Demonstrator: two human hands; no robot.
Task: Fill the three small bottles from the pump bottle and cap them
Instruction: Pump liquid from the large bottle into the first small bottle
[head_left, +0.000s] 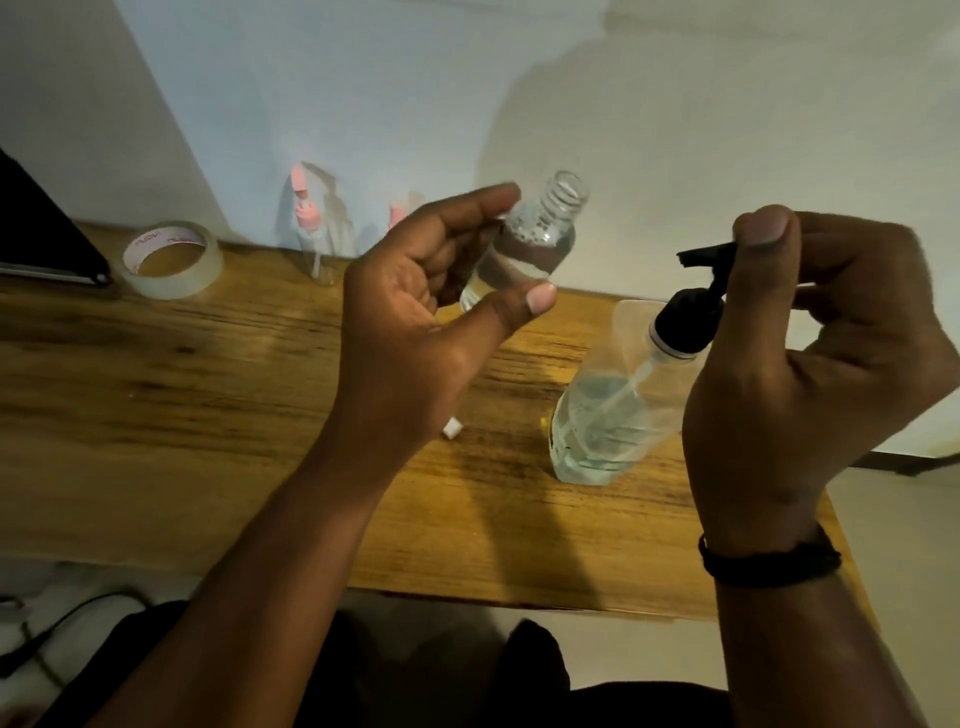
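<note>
Stretching wide across the middle, a wooden table (182, 415) against a pale wall (727, 130). Standing on the right part of that table, leaning a bit, a clear pump bottle (602, 421) with watery stuff in the lower part and a thin tube inside. Gripping its black pump top (688, 317) from above, the right hand (810, 358), fingers curled round, thumb pressed on the black spout that points left. Wrapped round that wrist, a black band (769, 564).

Raised above the table in the middle, the left hand (415, 312), half closed, fingers and thumb curled round a small clear bottle (524, 249). Tilted, no cap on, its open neck pointing up and to the right, near the black spout but not touching it. Holding some clear liquid with bubbles on top.

Lying flat at the back left, a roll of clear tape (174, 260). Poking in at the far left edge, something dark and flat (41, 234), too cut off to tell what. Standing at the back by the wall, a small bottle with a pink top (314, 234), and beside it, mostly hidden behind the left hand, another pink-topped bottle (399, 215). Lying on the table under the left wrist, a tiny white cap (452, 427).
</note>
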